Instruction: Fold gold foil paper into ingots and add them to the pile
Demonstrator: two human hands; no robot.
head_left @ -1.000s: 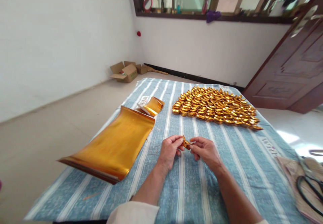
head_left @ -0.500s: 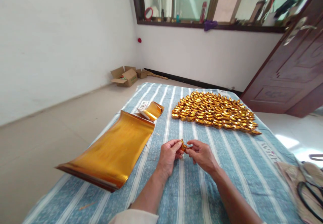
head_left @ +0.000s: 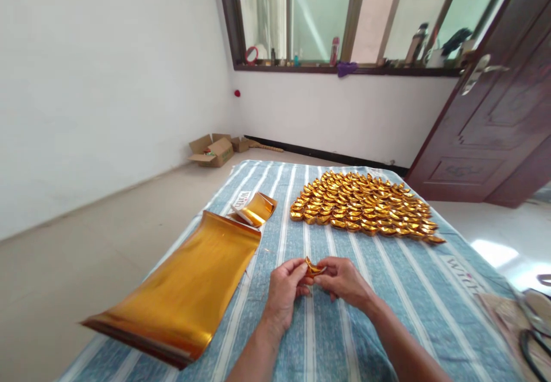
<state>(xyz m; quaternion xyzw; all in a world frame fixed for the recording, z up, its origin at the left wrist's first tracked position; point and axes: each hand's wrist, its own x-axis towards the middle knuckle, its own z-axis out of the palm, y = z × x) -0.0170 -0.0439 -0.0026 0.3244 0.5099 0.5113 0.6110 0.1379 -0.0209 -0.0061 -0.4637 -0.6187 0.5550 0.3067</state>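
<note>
Left hand [head_left: 284, 288] and right hand [head_left: 344, 281] pinch small gold paper ingot [head_left: 313, 268] between fingertips, mid-fold; finished ingots [head_left: 361, 203] beyond hands, gold foil sheets [head_left: 185, 290] left. Next likely: crease ends.

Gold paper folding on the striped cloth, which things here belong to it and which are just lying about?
Part of the work: left hand, right hand, small folded gold piece held between them, stack of gold sheets, loose curled gold sheet, rows of folded gold pieces.

Lying about: cardboard boxes, bottles on the windowsill, scissors.
</note>
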